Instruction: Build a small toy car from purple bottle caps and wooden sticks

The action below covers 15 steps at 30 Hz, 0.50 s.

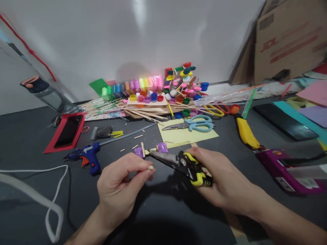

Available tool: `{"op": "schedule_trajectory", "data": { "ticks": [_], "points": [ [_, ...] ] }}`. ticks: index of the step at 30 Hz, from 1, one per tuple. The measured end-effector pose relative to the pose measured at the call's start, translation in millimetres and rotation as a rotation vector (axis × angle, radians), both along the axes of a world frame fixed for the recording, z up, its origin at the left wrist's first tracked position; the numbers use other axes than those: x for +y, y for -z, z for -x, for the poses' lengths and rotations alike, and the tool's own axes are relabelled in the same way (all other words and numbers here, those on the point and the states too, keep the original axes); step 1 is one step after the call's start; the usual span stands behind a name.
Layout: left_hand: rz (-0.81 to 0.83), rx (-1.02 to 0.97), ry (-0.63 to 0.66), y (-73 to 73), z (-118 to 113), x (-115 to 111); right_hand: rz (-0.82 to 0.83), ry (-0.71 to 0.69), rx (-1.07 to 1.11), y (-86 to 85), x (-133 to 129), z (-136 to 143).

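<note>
Stick (pixel 151 167) pinched in left hand (pixel 122 183), just this side of shears' (pixel 183 162) tips, right hand (pixel 222 175) grasping shears; best keep pinch firm, blade-clear.

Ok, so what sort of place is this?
Probably a craft workspace; home or classroom, I can't tell. There's a blue, orange-triggered glue gun, a pile of thin pale wooden sticks, and a pair of black-and-yellow-handled metal shears in the right hand.
</note>
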<state>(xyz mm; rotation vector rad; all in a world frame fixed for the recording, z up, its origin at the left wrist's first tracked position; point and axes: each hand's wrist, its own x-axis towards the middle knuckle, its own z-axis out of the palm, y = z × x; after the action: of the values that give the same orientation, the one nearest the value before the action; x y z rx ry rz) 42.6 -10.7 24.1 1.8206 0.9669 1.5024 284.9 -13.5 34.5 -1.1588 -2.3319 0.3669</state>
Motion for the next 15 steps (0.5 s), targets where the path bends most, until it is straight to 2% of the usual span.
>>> {"op": "schedule_trajectory", "data": {
  "ticks": [7, 11, 15],
  "points": [
    [-0.100, 0.095, 0.006, -3.8, 2.1, 2.6, 0.097, -0.031, -0.002, -2.4, 1.8, 2.0],
    [-0.191, 0.147, 0.004, -4.7, 2.3, 4.5, 0.085, -0.029, -0.028, -0.5, 0.6, 0.2],
    [-0.194, 0.156, 0.015, -5.2, 1.1, 4.4, 0.040, -0.025, -0.070, 0.4, -1.5, -1.0]
  ]
}}
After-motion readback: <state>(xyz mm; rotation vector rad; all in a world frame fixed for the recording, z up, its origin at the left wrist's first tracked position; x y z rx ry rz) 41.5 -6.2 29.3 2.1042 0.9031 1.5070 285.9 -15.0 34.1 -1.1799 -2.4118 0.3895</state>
